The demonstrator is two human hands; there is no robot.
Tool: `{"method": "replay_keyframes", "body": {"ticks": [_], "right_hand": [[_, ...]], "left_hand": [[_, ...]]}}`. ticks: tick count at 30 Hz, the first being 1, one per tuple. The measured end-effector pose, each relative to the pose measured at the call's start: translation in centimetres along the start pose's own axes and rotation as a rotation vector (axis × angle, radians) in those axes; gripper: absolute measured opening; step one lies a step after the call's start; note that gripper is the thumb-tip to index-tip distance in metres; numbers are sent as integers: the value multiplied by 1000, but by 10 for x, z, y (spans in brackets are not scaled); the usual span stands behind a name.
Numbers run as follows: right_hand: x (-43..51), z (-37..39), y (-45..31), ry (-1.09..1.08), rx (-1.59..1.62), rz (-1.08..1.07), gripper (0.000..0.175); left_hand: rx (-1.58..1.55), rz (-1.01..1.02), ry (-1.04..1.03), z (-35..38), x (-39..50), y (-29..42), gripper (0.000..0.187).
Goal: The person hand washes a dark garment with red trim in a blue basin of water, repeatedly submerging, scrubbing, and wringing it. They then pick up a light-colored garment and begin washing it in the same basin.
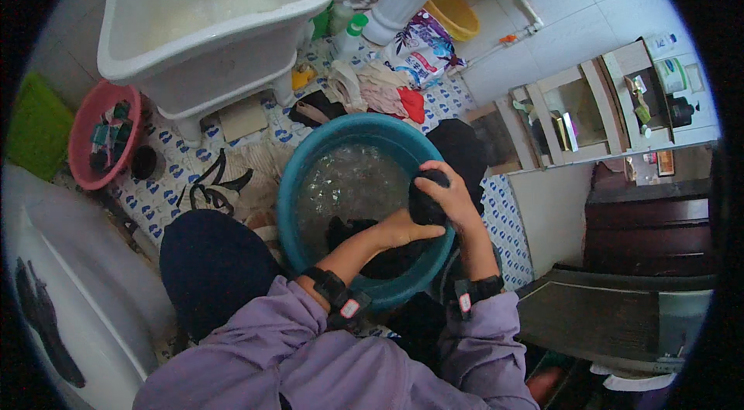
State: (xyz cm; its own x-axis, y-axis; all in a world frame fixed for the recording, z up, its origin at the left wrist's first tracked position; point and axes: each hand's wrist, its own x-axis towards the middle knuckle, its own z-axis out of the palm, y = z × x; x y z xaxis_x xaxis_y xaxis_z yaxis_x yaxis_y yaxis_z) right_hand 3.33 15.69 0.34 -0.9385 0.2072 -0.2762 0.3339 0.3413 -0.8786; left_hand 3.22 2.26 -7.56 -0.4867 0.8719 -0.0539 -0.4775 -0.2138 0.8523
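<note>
A teal plastic basin of cloudy water stands on the floor between my knees. Above its right side, a dark bundled cloth is squeezed between both hands. My right hand wraps it from the top and right, its fingers curled over. From below and the left, my left hand supports the bundle with the fingers partly hidden behind it. More dark cloth lies half submerged at the near side of the basin, partly covered by my left forearm.
Clothes lie on the patterned floor beyond the basin, beside a detergent bag and a green-capped bottle. A white tub stands back left, a pink basin left. A wooden rack is at the right.
</note>
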Motion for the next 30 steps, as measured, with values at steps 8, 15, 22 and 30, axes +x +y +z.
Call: {"method": "replay_keyframes", "body": {"ticks": [8,15,22,30], "right_hand": [[0,30,27,179,-400,-106,32],[-3,50,27,350,-532,-61,30],[6,45,33,438,-431,32,28],[3,21,19,351,-217,174,38]], "left_hand": [[191,-115,102,-1,1,-44,70],[375,-128,275,1,0,-52,76],[470,-213,424,9,-15,-13,102],[385,54,357,2,-13,-2,99]]}}
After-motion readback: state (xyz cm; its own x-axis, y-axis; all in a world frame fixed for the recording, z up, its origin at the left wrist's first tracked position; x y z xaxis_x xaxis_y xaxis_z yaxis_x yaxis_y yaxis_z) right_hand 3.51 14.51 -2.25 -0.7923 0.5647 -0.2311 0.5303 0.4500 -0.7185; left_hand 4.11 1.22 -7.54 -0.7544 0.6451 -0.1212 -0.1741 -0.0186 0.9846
